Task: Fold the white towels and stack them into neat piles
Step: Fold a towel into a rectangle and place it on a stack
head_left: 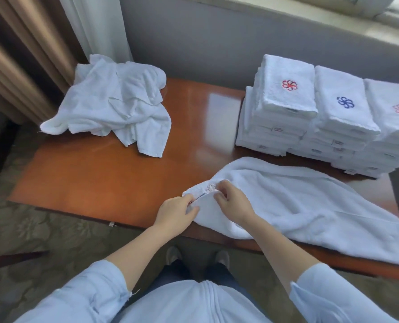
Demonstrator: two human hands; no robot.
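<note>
Left grip (176, 213), right grip (234, 202) on towel (310, 201) corner (heap (114, 106) far left, stacks (310, 117) right)

On the worktop (124, 183), a heap of loose towels (114, 106) lay at the far left. Piles of folded towels (310, 117) stood at the far right. Just in front of the piles lay one towel (310, 201).

Soft daylight comes in from the window ledge (380, 17) at the upper right and leaves pale glare patches on the glossy surface (100, 173). The curtains (12, 66) on the left are dimmer. Wide-angle distortion bends the edges, and the folded piles (398, 108) at the right border look smeared.
</note>
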